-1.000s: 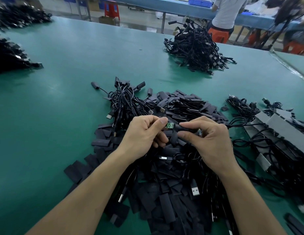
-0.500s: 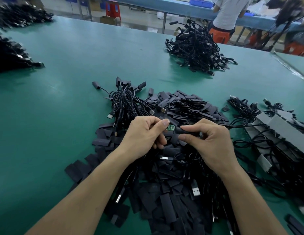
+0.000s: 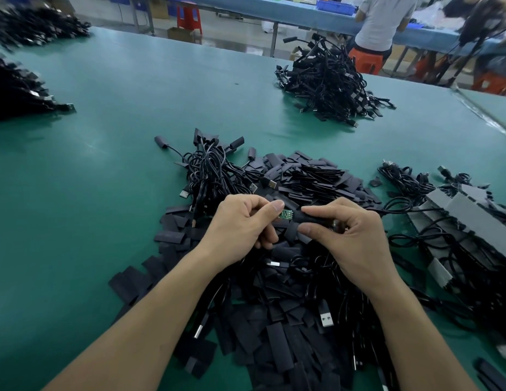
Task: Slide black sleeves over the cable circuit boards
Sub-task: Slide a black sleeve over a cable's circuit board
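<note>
Obs., head view. Work is held above the heap of loose sleeves (image 3: 311, 176) in the middle of the bench (image 3: 105, 165), toward its near edge.

Left hand (image 3: 240, 224): fingers (image 3: 274, 206) curled, thumb and forefinger pinching the left end of the circuit board (image 3: 286, 214). The contact itself is under the thumb and not visible.

Circuit board: small, green, only its middle and right part exposed in the gap between the two hands. Long axis runs left–right, about level, in line with the sleeve.

Black sleeve (image 3: 312, 218): just right of the board, its open mouth touching or barely over the board's right end; cannot tell which. Axis matches the board's.

Right hand (image 3: 353, 241): thumb above and forefinger below, narrow pinch on the sleeve. Other fingers curled under; what they hold, if anything, is unclear. The cable (image 3: 398, 206) leaves this hand rightward toward the grey trays (image 3: 472, 218) near the right edge.

Judgement: the sleeve is threaded on the cable but the board is mostly bare. The move turns on one line. The board lies directly left of the right fingers, so the sleeve should travel left along the shared axis while the left hand holds the board steady. The right hand is the mover. Risk: the mouth catching on the board's corner if the axes tilt apart.
</note>
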Action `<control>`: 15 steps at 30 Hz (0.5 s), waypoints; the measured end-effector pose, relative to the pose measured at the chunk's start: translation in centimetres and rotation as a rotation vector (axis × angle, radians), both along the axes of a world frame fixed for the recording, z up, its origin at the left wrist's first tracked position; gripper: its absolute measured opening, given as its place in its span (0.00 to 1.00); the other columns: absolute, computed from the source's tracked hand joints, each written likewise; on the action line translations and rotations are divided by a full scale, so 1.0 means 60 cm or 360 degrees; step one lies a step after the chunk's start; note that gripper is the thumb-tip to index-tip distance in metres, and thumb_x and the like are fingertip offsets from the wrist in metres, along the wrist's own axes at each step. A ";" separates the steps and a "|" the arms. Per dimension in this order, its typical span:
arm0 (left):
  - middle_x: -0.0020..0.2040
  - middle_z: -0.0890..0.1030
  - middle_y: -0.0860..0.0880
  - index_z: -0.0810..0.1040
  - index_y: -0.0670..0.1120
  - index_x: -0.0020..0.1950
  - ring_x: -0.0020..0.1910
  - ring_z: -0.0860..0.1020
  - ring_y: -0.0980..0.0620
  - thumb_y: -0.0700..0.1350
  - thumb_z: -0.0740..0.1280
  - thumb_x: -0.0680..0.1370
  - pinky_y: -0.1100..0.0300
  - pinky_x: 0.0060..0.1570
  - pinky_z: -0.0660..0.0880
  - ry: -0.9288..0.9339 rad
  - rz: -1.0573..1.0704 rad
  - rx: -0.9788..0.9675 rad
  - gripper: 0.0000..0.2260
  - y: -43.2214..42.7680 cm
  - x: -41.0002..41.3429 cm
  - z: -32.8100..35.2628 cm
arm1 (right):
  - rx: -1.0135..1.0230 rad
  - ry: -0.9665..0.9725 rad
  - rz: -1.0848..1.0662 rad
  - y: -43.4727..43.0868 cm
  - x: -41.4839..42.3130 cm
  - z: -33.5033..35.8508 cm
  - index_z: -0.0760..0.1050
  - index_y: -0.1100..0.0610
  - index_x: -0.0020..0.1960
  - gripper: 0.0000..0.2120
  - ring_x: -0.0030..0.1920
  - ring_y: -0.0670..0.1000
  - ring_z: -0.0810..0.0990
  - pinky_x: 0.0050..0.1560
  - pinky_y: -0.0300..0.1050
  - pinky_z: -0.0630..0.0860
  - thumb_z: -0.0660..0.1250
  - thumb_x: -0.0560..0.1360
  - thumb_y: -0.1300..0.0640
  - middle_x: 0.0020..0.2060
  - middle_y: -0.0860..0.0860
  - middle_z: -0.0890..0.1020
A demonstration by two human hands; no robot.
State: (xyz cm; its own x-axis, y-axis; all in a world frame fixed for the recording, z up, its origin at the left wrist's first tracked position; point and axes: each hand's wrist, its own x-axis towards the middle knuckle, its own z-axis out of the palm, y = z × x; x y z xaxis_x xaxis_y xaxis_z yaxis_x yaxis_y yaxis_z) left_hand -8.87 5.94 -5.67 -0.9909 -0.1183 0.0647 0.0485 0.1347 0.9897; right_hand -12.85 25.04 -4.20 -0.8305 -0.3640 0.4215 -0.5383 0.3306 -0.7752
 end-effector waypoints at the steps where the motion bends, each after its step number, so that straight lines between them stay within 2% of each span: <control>1: 0.28 0.82 0.47 0.79 0.46 0.38 0.25 0.79 0.52 0.48 0.67 0.81 0.66 0.25 0.71 0.0003 -0.0005 -0.0008 0.13 0.000 0.000 -0.001 | 0.0002 0.0002 -0.0004 -0.001 0.000 -0.001 0.85 0.51 0.48 0.12 0.38 0.40 0.79 0.40 0.27 0.70 0.79 0.66 0.59 0.38 0.45 0.81; 8: 0.29 0.82 0.47 0.79 0.47 0.38 0.25 0.79 0.53 0.48 0.67 0.81 0.67 0.25 0.71 -0.0006 -0.0047 -0.0027 0.12 -0.001 -0.001 -0.004 | 0.0103 0.0068 0.0016 -0.001 0.000 -0.003 0.84 0.46 0.49 0.14 0.44 0.43 0.81 0.44 0.29 0.73 0.80 0.66 0.58 0.41 0.42 0.81; 15: 0.29 0.83 0.47 0.79 0.47 0.39 0.25 0.79 0.54 0.49 0.66 0.82 0.67 0.25 0.71 0.0008 -0.0033 -0.0025 0.13 0.000 0.001 -0.001 | 0.0036 0.0036 0.0028 0.001 0.001 -0.002 0.84 0.47 0.48 0.13 0.43 0.44 0.81 0.43 0.29 0.72 0.79 0.66 0.59 0.39 0.42 0.81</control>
State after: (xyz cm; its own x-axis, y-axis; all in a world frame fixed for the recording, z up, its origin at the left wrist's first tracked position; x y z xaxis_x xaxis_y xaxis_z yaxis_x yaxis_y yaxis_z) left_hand -8.84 5.94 -5.74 -0.9927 -0.0968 0.0717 0.0567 0.1491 0.9872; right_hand -12.82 25.11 -4.34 -0.8142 -0.3884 0.4316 -0.5617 0.3383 -0.7550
